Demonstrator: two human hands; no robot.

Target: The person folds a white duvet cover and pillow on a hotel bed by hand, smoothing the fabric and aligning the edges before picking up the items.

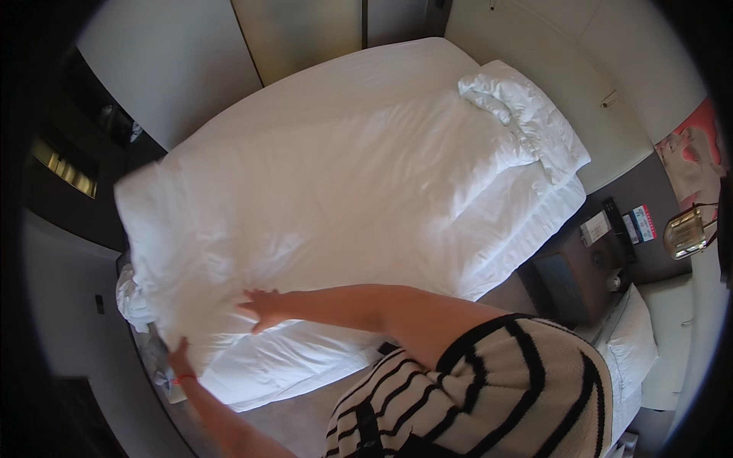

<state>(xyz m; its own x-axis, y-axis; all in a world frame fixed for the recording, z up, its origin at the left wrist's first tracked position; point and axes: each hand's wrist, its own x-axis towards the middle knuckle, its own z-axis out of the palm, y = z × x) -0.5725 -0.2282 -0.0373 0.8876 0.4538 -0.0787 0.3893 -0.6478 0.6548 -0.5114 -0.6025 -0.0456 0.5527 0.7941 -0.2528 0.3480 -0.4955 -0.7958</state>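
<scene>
A white duvet [320, 194] lies spread over a bed, its far left corner blurred. Above its near left part is my right hand [262, 309], fingers spread and nothing visible in them; I cannot tell whether it touches the cloth. My left hand [181, 359], with a red band at the wrist, is at the duvet's near left corner. Its grip on the edge cannot be made out. Beneath the duvet, a white sheet [286, 358] shows along the near side. The duvet's top end is bunched in a crumpled fold [532, 123] by the headboard.
A padded headboard [550, 63] borders the bed at the right. Beyond its near corner stands a nightstand [578, 275], with printed cards [640, 223] and a wall lamp [685, 232] nearby. White bundled cloth [133, 297] hangs at the foot. A second bed with a pillow [633, 329] is behind me.
</scene>
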